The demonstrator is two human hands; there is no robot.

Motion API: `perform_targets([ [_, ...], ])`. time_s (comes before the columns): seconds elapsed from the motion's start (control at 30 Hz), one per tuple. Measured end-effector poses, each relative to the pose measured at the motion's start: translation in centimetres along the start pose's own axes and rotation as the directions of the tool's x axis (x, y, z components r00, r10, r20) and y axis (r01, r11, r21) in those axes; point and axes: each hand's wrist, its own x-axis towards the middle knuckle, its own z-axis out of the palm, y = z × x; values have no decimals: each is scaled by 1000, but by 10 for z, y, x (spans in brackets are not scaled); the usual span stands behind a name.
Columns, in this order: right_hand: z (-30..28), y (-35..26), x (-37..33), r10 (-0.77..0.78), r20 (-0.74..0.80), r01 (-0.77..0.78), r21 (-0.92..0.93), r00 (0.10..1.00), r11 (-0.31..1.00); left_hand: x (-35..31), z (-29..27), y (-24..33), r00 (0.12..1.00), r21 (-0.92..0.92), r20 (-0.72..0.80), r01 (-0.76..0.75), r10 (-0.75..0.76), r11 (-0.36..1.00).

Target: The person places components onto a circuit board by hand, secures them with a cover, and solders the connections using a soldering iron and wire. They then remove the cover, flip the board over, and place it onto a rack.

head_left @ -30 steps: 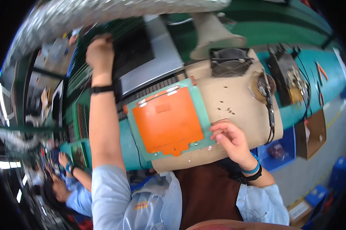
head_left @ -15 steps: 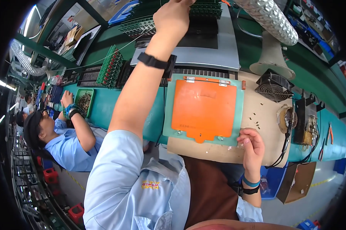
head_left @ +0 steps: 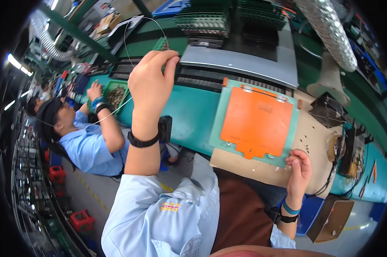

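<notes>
My left hand [head_left: 152, 83] is raised over the left part of the bench, in front of a green rack of parts [head_left: 161, 44]. Its thumb and fingers are pinched together; anything between the tips is too small or hidden to make out. An orange hinged plate [head_left: 257, 122] lies down on a pale green frame [head_left: 218, 130], with metal hinges along its far edge. My right hand [head_left: 299, 173] is at the frame's near right corner. Its fingers are loosely bent and partly apart, with nothing seen in them; whether they touch the frame I cannot tell.
Brown cardboard [head_left: 245, 168] under the frame carries scattered small parts [head_left: 305, 143]. A black fan [head_left: 328, 110] and wired device [head_left: 353, 156] stand right; a silver duct [head_left: 328, 32] hangs above. Left, a co-worker [head_left: 97, 137] sits by a green tray [head_left: 116, 95]. A pale cord [head_left: 125, 40] loops near my left hand.
My left hand has come back from the green boards at the far side, toward me and left. The view has turned, shifting the bench rightward. My right hand stays by the frame's corner.
</notes>
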Motion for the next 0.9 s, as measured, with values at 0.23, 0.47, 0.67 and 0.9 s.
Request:
perform_targets([
  [0.23,-1,1,-2,-55,-25,54,-54,998,997,9,2,-121,956,280,74,255,-285,926],
  [0.47,-7,5,-3,-50,-20,49,-54,999,997,4,13,-147,906,231,186,335,-380,913],
  [0.67,-4,4,-1,-33,-35,31,-56,999,998,8,21,-147,950,397,115,225,-291,890],
  [0.9,5,-3,2,-25,-76,20,-68,997,997,11,25,-149,934,409,154,237,-322,881],
])
